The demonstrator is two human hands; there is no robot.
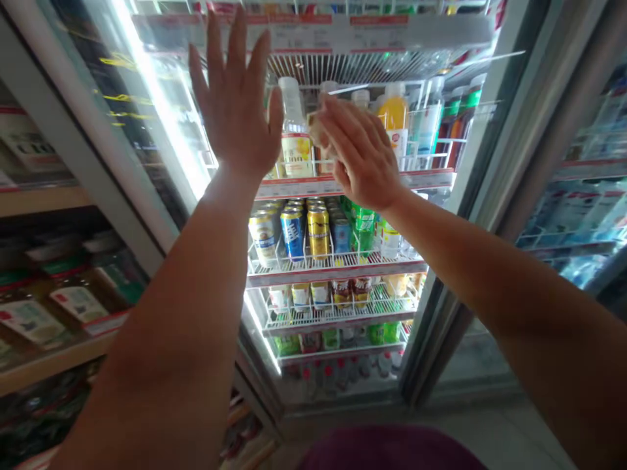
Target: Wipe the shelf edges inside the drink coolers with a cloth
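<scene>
My left hand (pixel 238 98) is raised at the upper left of the cooler with its fingers spread wide, holding nothing. It looks flat, as if against clear glass, though the glass itself is hard to make out. My right hand (pixel 360 147) is in front of the upper bottle shelf, its fingers pressed over a crumpled beige cloth (pixel 319 134). Part of the cloth is hidden under the fingers. Behind the hands stand a clear-capped bottle with a yellow label (pixel 296 153) and an orange juice bottle (pixel 393 114).
Below are shelves with a gold can (pixel 318 232), a blue can (pixel 292 235) and green bottles (pixel 364 228). A metal door frame (pixel 490 189) runs down the right. Shelves of jars (pixel 73 290) stand at the left. A bright light strip (pixel 159 98) lines the cooler's left side.
</scene>
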